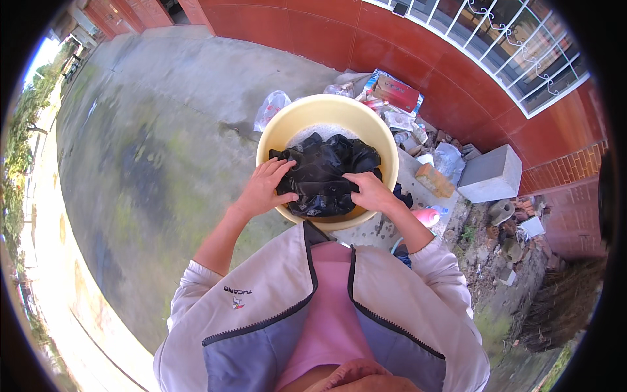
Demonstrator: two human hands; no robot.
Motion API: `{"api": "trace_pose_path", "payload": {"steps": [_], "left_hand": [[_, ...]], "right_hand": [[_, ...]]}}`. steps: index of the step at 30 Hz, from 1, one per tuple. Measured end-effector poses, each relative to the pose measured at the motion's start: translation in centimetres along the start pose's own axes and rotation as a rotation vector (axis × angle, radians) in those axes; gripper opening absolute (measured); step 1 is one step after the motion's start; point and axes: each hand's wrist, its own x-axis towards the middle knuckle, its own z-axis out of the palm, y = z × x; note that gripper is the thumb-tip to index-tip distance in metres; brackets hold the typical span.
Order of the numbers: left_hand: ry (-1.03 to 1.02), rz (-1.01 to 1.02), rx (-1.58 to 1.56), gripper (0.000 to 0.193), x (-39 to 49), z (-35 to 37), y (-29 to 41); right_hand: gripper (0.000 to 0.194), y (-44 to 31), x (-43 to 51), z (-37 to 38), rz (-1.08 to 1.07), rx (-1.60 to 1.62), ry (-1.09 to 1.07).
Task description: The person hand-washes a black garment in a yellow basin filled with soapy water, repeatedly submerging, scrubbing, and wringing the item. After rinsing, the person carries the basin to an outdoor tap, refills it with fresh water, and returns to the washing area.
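In front of me stands a round, pale yellow plastic basin (387, 132) with wet black cloth (323, 171) bunched inside. White suds (321, 131) lie along the basin's far inner side. My left hand (264, 185) rests over the left rim, its fingers spread and its tips at the cloth's left edge. On the right, my right hand (368, 191) pinches a fold of the black cloth between thumb and fingers. What the cloth covers at the basin's bottom is hidden.
A pink bottle (426, 217) stands right of the basin. Beyond lie cartons (397, 93), plastic bags (272, 109), a brick (435, 180) and a grey block (491, 173) along the red wall (318, 29). Rubble (514, 230) covers the ground at right; concrete (147, 147) extends left.
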Motion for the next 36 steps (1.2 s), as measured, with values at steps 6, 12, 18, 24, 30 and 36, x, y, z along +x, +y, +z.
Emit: {"api": "trace_pose_path", "payload": {"steps": [6,12,18,24,30,36], "left_hand": [[0.142,-0.231,0.159,0.094,-0.3,2.6,0.8],[0.054,-0.332,0.257,0.045,0.6,2.0,-1.5],[0.616,-0.277,0.021,0.023,0.1,-4.7,0.5],[0.785,-0.267,-0.116,0.022,-0.1,-6.0,-1.8],[0.643,-0.331,-0.344,0.022,1.4,-4.8,-3.3],[0.653,-0.224,-0.47,0.022,4.7,-8.8,0.0]], "right_hand": [[0.022,0.0,2.2,-6.6,0.249,0.415,0.529],[0.019,-5.3,6.1,-12.5,0.056,0.626,0.767],[0.024,-7.5,6.4,-17.6,-0.016,0.726,0.897],[0.021,1.4,2.4,-14.2,0.186,0.194,0.629],[0.046,-1.4,2.8,-7.0,0.147,-0.51,0.319],[0.042,2.9,6.5,-9.0,0.344,-0.015,0.473]]}}
